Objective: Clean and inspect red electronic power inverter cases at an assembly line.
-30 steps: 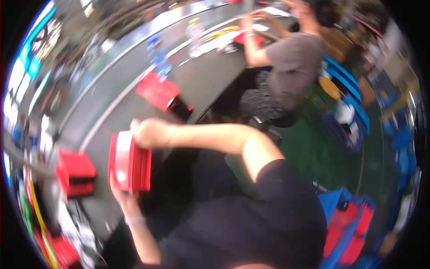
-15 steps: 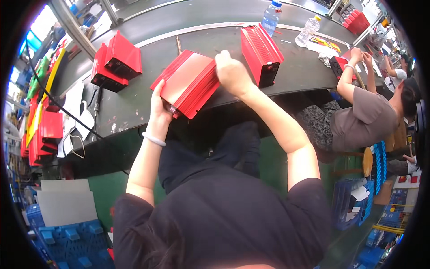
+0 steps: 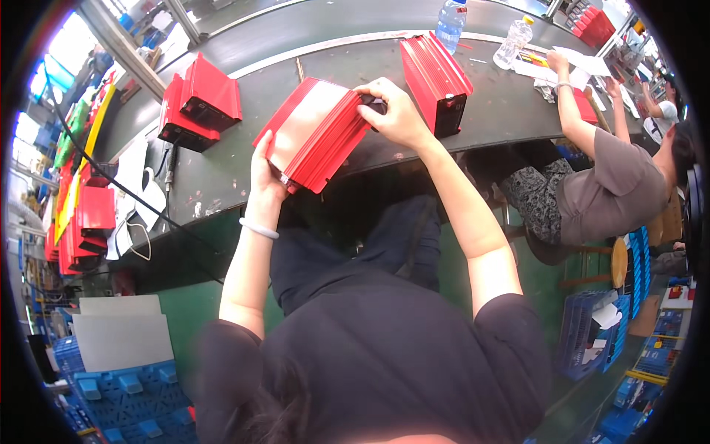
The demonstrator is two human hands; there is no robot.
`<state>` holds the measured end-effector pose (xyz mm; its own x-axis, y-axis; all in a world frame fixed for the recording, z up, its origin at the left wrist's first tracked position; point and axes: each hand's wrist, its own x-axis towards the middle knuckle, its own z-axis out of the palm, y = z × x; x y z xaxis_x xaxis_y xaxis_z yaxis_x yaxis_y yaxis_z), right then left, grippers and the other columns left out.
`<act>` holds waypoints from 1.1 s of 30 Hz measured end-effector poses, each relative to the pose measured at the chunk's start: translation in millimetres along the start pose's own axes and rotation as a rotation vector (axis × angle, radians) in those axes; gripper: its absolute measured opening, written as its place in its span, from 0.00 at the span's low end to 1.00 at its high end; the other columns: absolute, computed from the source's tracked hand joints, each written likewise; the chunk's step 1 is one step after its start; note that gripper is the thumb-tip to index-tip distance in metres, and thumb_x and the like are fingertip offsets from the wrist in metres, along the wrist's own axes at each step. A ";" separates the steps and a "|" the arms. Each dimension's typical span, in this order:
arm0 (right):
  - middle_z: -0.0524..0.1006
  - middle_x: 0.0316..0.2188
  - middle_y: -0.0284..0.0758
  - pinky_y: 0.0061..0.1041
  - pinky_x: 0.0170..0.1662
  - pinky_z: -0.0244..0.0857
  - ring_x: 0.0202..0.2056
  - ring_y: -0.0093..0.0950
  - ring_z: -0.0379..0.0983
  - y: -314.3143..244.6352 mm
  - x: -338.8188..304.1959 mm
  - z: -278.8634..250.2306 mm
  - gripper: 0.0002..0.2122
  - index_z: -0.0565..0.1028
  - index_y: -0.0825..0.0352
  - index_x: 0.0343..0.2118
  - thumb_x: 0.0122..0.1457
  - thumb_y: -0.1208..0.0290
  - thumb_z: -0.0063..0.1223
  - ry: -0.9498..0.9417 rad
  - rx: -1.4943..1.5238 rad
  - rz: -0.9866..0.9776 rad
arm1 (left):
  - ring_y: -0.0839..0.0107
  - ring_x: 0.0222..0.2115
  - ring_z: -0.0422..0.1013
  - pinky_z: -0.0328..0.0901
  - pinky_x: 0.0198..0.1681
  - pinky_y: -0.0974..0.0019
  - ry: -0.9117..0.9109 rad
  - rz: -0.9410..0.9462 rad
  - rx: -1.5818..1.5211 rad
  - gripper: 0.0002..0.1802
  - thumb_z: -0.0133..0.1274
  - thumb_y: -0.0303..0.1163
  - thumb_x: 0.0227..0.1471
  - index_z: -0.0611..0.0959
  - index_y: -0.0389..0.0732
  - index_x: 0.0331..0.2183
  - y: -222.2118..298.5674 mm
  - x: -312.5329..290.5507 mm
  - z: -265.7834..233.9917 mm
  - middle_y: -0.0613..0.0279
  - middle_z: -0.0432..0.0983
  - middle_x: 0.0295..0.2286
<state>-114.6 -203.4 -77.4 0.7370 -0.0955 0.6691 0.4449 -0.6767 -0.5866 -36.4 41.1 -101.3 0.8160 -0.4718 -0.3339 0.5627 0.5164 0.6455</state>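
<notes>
Tilted above the near edge of the bench, a red finned metal case (image 3: 314,133) is held between both my hands. My left hand (image 3: 266,175) grips its near left corner, thumb along the top and fingers out of sight beneath. My right hand (image 3: 396,115) has thumb and fingers curled around its black right end. To the right stands a similar red case (image 3: 436,78), showing a black end panel. Two more red cases (image 3: 211,90) lean together at the left of the bench.
Behind are a blue-capped water bottle (image 3: 450,28) and a yellow-capped bottle (image 3: 513,44). A black cable (image 3: 122,189) crosses the left side near papers (image 3: 132,166). At right, a co-worker (image 3: 614,177) sits at the bench (image 3: 510,111). Blue crates (image 3: 129,399) stand lower left.
My right hand has opened from a fist and now curls around the case's black end. The case stays in my left hand. The co-worker's hands have moved apart, near a white sheet.
</notes>
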 end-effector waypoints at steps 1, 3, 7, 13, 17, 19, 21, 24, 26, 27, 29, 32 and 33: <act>0.72 0.32 0.33 0.23 0.33 0.67 0.32 0.22 0.72 -1.5 -0.4 0.8 0.10 0.76 0.68 0.41 0.56 0.74 0.54 0.000 0.002 -0.001 | 0.60 0.44 0.72 0.68 0.48 0.55 0.010 -0.002 0.001 0.26 0.49 0.45 0.55 0.72 0.37 0.49 0.9 -2.3 1.9 0.55 0.74 0.45; 0.72 0.32 0.32 0.17 0.25 0.65 0.28 0.18 0.72 -5.4 -1.0 3.5 0.12 0.77 0.70 0.40 0.56 0.69 0.58 -0.033 0.123 0.122 | 0.59 0.44 0.72 0.68 0.48 0.55 0.021 -0.002 0.002 0.26 0.49 0.45 0.55 0.73 0.37 0.49 1.7 -2.9 0.2 0.55 0.74 0.45; 0.75 0.30 0.30 0.14 0.21 0.63 0.24 0.16 0.70 2.2 -1.1 11.3 0.11 0.78 0.70 0.37 0.57 0.66 0.57 0.024 0.133 0.138 | 0.60 0.43 0.72 0.69 0.46 0.55 0.006 0.005 -0.012 0.25 0.49 0.45 0.55 0.73 0.37 0.49 0.1 -1.3 -2.2 0.55 0.75 0.44; 0.77 0.24 0.28 0.16 0.31 0.64 0.26 0.14 0.69 11.3 -3.5 21.1 0.09 0.79 0.70 0.32 0.61 0.70 0.50 0.253 0.523 0.406 | 0.60 0.41 0.73 0.71 0.43 0.57 -0.007 -0.022 0.009 0.25 0.49 0.46 0.54 0.74 0.38 0.48 1.1 -4.7 0.7 0.56 0.75 0.43; 0.77 0.25 0.28 0.16 0.32 0.64 0.27 0.14 0.69 -1.9 -5.0 21.7 0.07 0.78 0.70 0.32 0.58 0.71 0.54 0.241 0.369 0.381 | 0.60 0.41 0.73 0.71 0.44 0.57 -0.007 -0.035 0.005 0.26 0.50 0.46 0.54 0.74 0.38 0.48 3.5 -5.2 -1.9 0.55 0.75 0.43; 0.74 0.23 0.24 0.12 0.26 0.58 0.21 0.11 0.63 -2.0 -4.7 22.7 0.06 0.77 0.70 0.36 0.58 0.74 0.54 0.264 0.365 0.325 | 0.60 0.41 0.73 0.70 0.45 0.56 -0.001 -0.029 -0.010 0.26 0.50 0.46 0.54 0.74 0.38 0.48 3.1 -4.0 0.8 0.55 0.75 0.43; 0.75 0.26 0.25 0.13 0.28 0.59 0.24 0.12 0.65 -5.3 -5.1 20.5 0.05 0.78 0.69 0.36 0.58 0.75 0.54 0.267 0.298 0.191 | 0.59 0.42 0.73 0.70 0.46 0.56 0.004 -0.024 -0.025 0.26 0.50 0.46 0.54 0.73 0.37 0.48 2.4 -3.6 1.2 0.55 0.75 0.43; 0.74 0.27 0.27 0.14 0.29 0.60 0.26 0.13 0.66 0.9 -10.5 19.0 0.05 0.77 0.69 0.35 0.57 0.77 0.54 0.376 0.287 0.247 | 0.58 0.47 0.70 0.67 0.50 0.54 -0.041 -0.027 -0.042 0.28 0.50 0.44 0.55 0.70 0.35 0.51 -0.8 -2.9 4.6 0.53 0.72 0.47; 0.73 0.25 0.27 0.14 0.29 0.59 0.26 0.14 0.65 -12.3 -14.9 13.0 0.04 0.77 0.69 0.34 0.56 0.77 0.55 0.402 0.219 0.223 | 0.58 0.45 0.71 0.67 0.50 0.55 -0.013 0.058 -0.066 0.26 0.50 0.43 0.55 0.72 0.36 0.49 0.1 -6.6 4.8 0.53 0.73 0.46; 0.72 0.24 0.28 0.14 0.29 0.59 0.25 0.15 0.65 -24.2 -19.1 7.6 0.03 0.77 0.69 0.33 0.55 0.77 0.55 0.425 0.153 0.201 | 0.58 0.49 0.69 0.64 0.53 0.55 -0.014 0.199 -0.036 0.26 0.49 0.41 0.56 0.70 0.36 0.52 -0.5 -3.1 -4.2 0.53 0.70 0.49; 0.68 0.21 0.28 0.16 0.29 0.57 0.25 0.15 0.64 -40.3 -31.3 -2.8 0.04 0.76 0.69 0.32 0.53 0.77 0.57 0.383 0.070 0.058 | 0.60 0.51 0.67 0.61 0.55 0.55 -0.088 0.449 0.062 0.28 0.49 0.39 0.56 0.67 0.35 0.54 3.7 -16.4 4.4 0.53 0.68 0.51; 0.69 0.22 0.25 0.15 0.31 0.58 0.26 0.15 0.65 -26.9 -42.4 -0.4 0.05 0.75 0.69 0.33 0.53 0.78 0.57 0.378 0.192 0.306 | 0.60 0.49 0.68 0.63 0.53 0.57 -0.202 0.752 0.396 0.27 0.51 0.32 0.54 0.67 0.33 0.53 31.3 -3.2 -6.1 0.51 0.70 0.48; 0.70 0.23 0.24 0.14 0.31 0.59 0.27 0.15 0.66 -20.8 -46.3 0.8 0.05 0.75 0.69 0.33 0.53 0.78 0.57 0.412 0.291 0.380 | 0.61 0.49 0.68 0.64 0.52 0.58 -0.195 0.756 0.493 0.26 0.51 0.31 0.53 0.67 0.33 0.53 38.5 -1.7 -4.1 0.51 0.70 0.47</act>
<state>-157.6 -184.3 -96.6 0.6403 -0.6024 0.4766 0.3538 -0.3194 -0.8791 -15.5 64.7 -78.7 0.8815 -0.2683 0.3885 -0.2675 0.3943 0.8792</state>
